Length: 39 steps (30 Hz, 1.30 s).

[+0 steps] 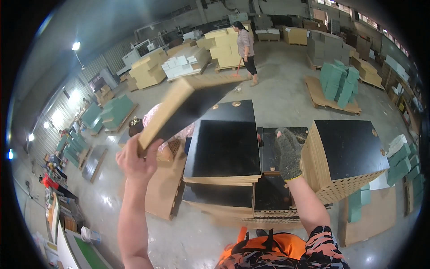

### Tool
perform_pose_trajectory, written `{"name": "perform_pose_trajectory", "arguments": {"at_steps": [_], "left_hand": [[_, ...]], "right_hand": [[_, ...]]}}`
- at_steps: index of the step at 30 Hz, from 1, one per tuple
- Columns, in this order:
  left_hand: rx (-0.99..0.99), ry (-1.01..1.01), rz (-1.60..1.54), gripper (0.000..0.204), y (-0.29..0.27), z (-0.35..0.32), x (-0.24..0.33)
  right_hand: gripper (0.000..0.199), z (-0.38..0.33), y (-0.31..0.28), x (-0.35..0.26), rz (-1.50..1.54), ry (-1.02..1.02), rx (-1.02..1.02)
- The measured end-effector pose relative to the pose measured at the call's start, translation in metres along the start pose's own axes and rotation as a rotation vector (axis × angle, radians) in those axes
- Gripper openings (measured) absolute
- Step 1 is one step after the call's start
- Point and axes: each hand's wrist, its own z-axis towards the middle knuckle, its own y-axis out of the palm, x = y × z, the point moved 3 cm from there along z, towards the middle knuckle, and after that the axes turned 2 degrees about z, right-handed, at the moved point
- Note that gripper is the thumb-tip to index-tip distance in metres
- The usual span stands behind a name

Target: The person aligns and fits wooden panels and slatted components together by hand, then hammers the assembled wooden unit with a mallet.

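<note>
Tilted up on the left is a thick panel (190,112) with a black face and pale wood-coloured edges, slightly blurred. My bare left hand (136,159) grips its near lower corner, thumb on one side and fingers on the other. Just right of that panel stands a stack of black-faced panels (224,148). My right hand (290,154), in a dark knitted glove with a fingertip bare, is over lower black panels (271,193). Its fingers are extended and nothing shows in them. Close beside it rises a taller stack of black panels (349,148) with holes along the near edges.
A person in pink (150,114) is partly hidden behind the raised panel. Another person (245,47) stands farther back beside yellow stacks (224,47). Green pieces (336,85) sit on a pallet at the right. A brown board (161,193) lies left of the panel stacks.
</note>
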Motion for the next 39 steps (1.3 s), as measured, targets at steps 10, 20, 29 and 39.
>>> {"name": "perform_pose_trajectory", "arguments": {"at_steps": [10, 20, 29, 39], "left_hand": [[0.428, -1.032, -0.955, 0.029, 0.013, -0.007, 0.013], [0.308, -1.356, -1.53, 0.035, 0.044, -0.019, 0.095], [-0.234, -1.511, -1.344, 0.03, 0.028, -0.061, 0.076], [-0.235, -1.22, -0.463, 0.068, 0.042, -0.15, 0.021]], "right_hand": [[0.03, 0.012, 0.109, -0.023, -0.024, 0.172, -0.371], [0.032, 0.011, 0.186, -0.05, 0.017, -0.111, -0.162], [0.02, 0.07, 0.146, -0.04, 0.098, 0.536, -0.428], [0.026, 0.06, 0.119, -0.005, -0.192, 0.567, -0.297]]}}
